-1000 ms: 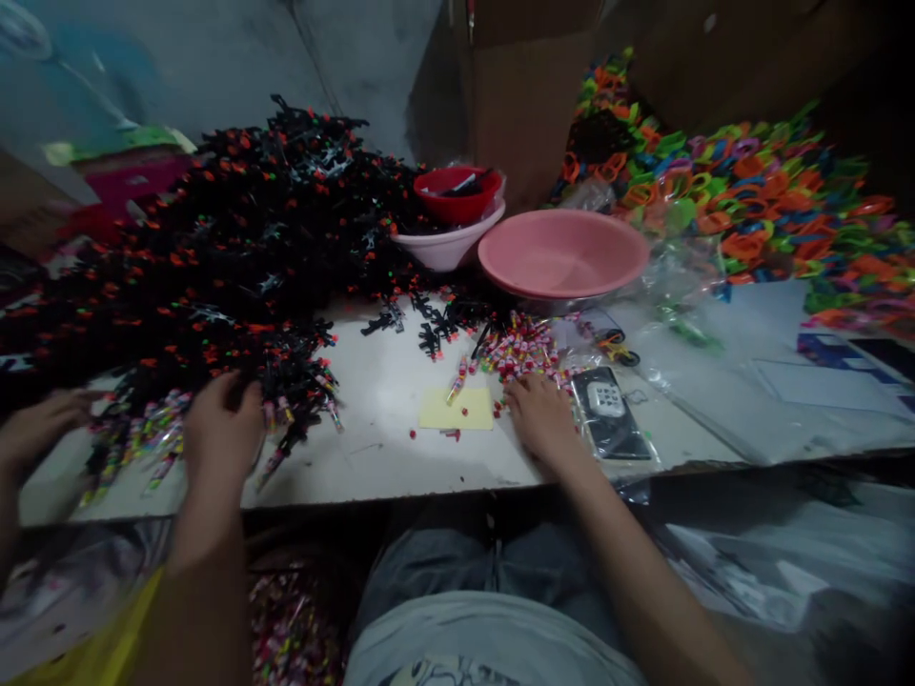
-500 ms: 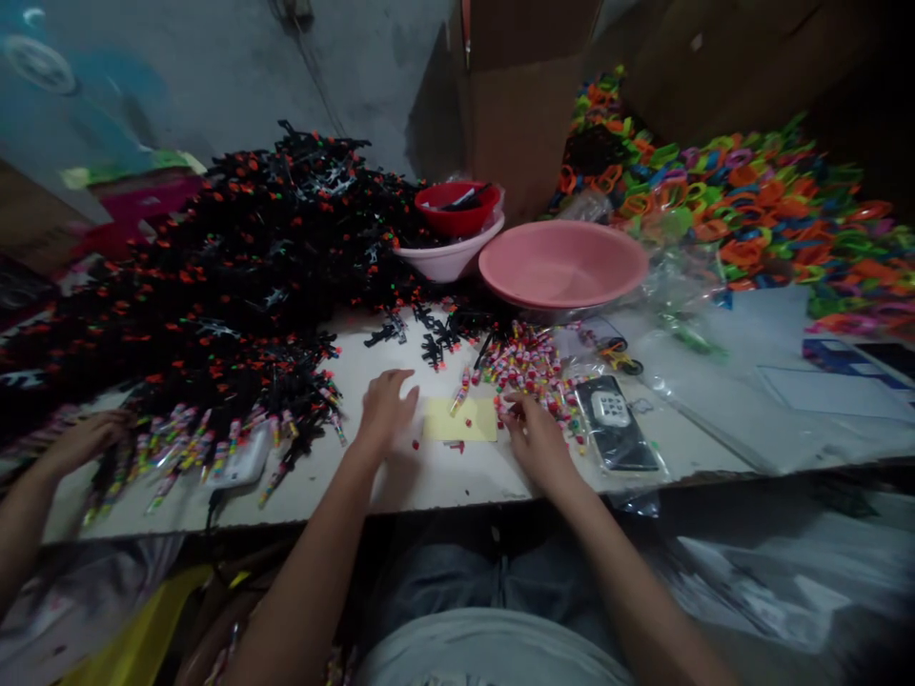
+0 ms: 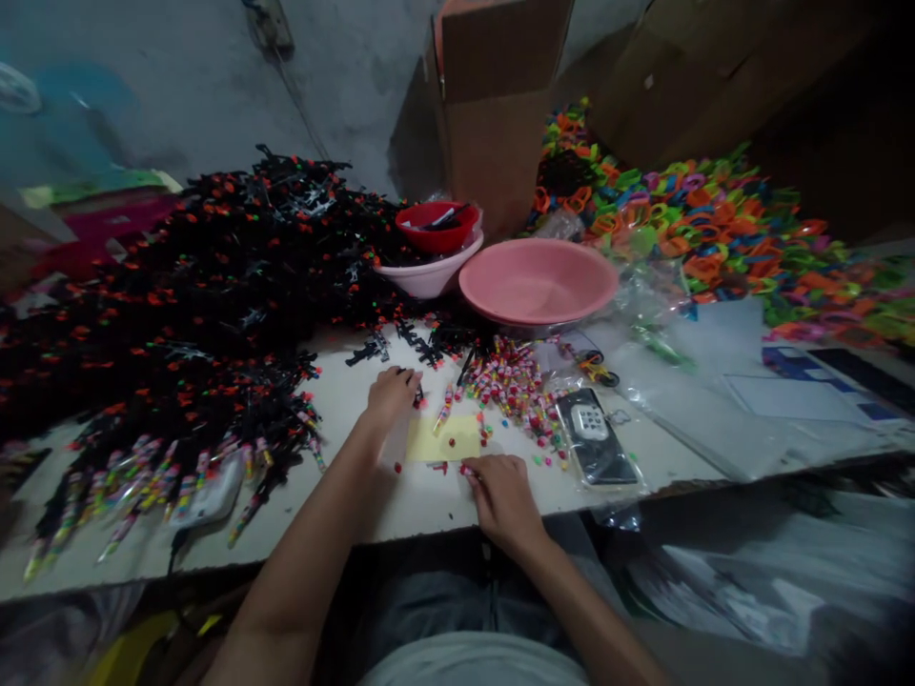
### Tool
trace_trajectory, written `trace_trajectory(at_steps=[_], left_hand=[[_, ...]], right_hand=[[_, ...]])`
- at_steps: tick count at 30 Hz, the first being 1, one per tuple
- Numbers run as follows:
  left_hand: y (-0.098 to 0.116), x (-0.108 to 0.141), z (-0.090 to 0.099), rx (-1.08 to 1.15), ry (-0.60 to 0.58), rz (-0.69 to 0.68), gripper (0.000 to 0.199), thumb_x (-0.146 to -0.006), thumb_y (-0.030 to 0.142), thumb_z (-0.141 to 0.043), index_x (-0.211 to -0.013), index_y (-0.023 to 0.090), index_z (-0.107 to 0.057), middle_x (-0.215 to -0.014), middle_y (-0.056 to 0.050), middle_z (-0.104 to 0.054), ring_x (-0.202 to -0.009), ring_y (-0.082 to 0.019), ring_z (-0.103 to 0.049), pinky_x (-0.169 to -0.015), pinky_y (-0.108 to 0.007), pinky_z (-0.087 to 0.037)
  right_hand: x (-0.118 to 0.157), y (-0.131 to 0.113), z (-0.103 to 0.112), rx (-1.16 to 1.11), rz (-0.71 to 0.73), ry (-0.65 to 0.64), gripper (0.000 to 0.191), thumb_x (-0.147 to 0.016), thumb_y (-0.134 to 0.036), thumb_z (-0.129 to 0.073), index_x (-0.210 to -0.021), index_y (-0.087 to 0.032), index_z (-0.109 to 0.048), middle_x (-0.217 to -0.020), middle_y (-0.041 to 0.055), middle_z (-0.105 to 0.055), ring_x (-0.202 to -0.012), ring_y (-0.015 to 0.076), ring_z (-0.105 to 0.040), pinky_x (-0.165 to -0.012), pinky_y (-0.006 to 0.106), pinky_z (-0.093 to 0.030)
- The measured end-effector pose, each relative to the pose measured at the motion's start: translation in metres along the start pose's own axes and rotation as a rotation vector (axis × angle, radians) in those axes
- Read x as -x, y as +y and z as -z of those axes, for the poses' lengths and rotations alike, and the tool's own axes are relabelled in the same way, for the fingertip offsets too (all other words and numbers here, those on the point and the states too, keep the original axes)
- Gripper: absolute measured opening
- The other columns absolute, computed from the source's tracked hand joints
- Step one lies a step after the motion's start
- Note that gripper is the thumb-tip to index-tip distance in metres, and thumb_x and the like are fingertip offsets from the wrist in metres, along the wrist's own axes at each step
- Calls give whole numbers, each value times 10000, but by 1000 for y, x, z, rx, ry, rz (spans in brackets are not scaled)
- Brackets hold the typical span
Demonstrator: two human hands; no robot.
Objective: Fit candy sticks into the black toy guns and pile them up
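My left hand (image 3: 393,393) is closed on a small black toy piece (image 3: 418,391) with a pinkish-red tip, above the left side of a yellow paper (image 3: 442,439). Near the paper's lower right corner, my right hand (image 3: 502,491) pinches a small red piece (image 3: 466,469). A tiny red bead (image 3: 452,442) lies on the paper, and another (image 3: 397,467) lies to its left. Small red bits (image 3: 438,467) sit just below the paper. One striped stick (image 3: 444,408) rests across the paper's top edge, beside a heap of pink and red pieces (image 3: 511,376).
A large pile of black toys (image 3: 214,257) covers the left. Behind the paper stand a pink basin (image 3: 539,281) and a red bowl (image 3: 437,227). A bagged black device (image 3: 597,436) lies right. Bright plastic rings (image 3: 715,229) are heaped at the back right.
The view has shifted. My left hand has moved forward and closed on a black piece. My right hand has come from the heap toward the paper's lower right corner. The other person's hand has mostly left view.
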State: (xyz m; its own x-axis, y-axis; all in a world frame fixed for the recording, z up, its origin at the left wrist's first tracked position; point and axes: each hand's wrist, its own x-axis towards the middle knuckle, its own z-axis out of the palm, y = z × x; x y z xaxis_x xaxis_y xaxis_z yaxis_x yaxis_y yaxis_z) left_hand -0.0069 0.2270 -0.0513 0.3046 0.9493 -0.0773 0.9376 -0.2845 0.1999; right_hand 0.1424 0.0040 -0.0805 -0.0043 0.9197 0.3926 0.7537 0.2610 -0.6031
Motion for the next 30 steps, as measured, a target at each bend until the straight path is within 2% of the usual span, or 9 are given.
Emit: trace_trajectory(at_steps=[5,9,13,15,18,20,23,26,30], left_hand=[[-29,53,7,71,-4,59,355,-846,304,-499,-1174,246,-622,-1247,-138,-538,-1177,-357,-453,-958,-506,-366],[-45,78,11,239,26,93,298,-776,254,-589,-1064,214,-657,-1164,-117,-578,-1141,-318,-485,-983,-444,-353],[-48,92,15,526,-35,140,318,-618,336,-745,-876,168,-668,-891,-74,-659,-856,-258,-605,-799,-371,-463],[-42,101,15,702,-87,151,363,-608,412,-748,-841,149,-660,-807,-66,-673,-739,-220,-620,-698,-335,-488],[-20,122,12,980,-117,163,434,-647,489,-713,-900,143,-644,-851,-77,-688,-738,-179,-644,-690,-300,-509],[2,140,8,1300,-129,233,488,-576,465,-787,-922,156,-636,-845,-58,-688,-735,-156,-651,-710,-281,-515],[34,167,3,1730,-168,352,505,-460,359,-879,-858,148,-652,-759,-22,-676,-644,-122,-632,-653,-244,-507],[56,187,1,1812,-132,364,404,-511,330,-867,-801,131,-668,-728,-19,-672,-634,-122,-628,-612,-232,-494],[62,198,0,1763,-63,324,307,-582,311,-831,-786,142,-676,-725,-14,-679,-665,-147,-645,-679,-278,-512]], right_hand=[[0,0,-1,15,18,-3,206,-915,-163,-441,-1075,-180,-570,-966,61,-664,-915,210,-559,-868,383,-313],[1,1,-2,8,29,-2,208,-919,-177,-432,-1075,-174,-570,-969,75,-660,-922,219,-558,-857,387,-347],[2,3,1,-126,8,15,193,-929,-223,-424,-1044,-176,-571,-968,85,-653,-910,215,-563,-821,360,-421],[3,0,3,-217,-29,57,187,-934,-250,-427,-1038,-187,-569,-955,80,-649,-895,206,-575,-796,343,-454],[6,-11,8,-324,-95,109,173,-934,-272,-441,-1033,-208,-567,-949,69,-642,-876,189,-590,-767,322,-484],[7,-21,12,-366,-111,112,166,-929,-268,-453,-1044,-218,-562,-958,63,-638,-866,178,-592,-760,313,-493],[9,-36,19,-399,-111,104,159,-912,-259,-480,-1056,-217,-533,-955,59,-631,-860,170,-592,-751,302,-501],[10,-44,25,-422,-128,97,123,-912,-256,-475,-1023,-214,-507,-915,49,-625,-838,163,-600,-733,290,-505],[12,-47,29,-391,-126,98,89,-926,-255,-438,-982,-215,-494,-885,53,-621,-818,168,-602,-721,294,-500]])
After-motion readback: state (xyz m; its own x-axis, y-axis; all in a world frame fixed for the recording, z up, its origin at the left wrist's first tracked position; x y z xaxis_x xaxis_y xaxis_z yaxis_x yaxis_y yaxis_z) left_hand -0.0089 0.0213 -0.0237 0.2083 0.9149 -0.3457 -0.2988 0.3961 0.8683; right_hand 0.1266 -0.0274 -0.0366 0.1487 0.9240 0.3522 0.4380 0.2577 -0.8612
